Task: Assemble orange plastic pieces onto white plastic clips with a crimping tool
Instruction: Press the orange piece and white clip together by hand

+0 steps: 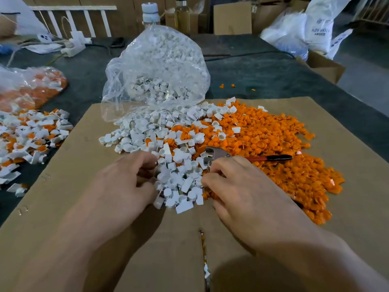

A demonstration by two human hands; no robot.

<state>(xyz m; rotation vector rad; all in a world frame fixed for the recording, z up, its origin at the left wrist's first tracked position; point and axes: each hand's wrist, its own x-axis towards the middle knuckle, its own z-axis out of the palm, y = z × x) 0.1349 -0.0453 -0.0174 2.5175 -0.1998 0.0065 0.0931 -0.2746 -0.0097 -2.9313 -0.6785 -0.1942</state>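
both hands in the white clips (179,180)
your left hand (126,182) and right hand (240,188) lie palm-down, fingers curled; grip unclear.

1. A cardboard sheet (84,165) lies on the desk (263,74).
2. A bag of clips (155,66) sits at the sheet's back edge, its mouth spilling forward.
3. The heap of clips (147,131) runs from the bag's mouth down the sheet's middle; the heap of pieces (273,133) lies just right of it, the two touching.
4. The crimping tool (216,153) lies on the pieces, its head at the clips and one handle pointing right.
5. The left hand (126,182) is at the clips' left edge. The right hand (242,186) is at their right edge, curled over the tool's near handle.
6. Left of the sheet lies a heap of joined parts (27,140), with a second bag (29,87) behind it.
7. Behind the desk stand two bottles (149,13) and boxes (232,17); sacks (305,32) are at the far right.
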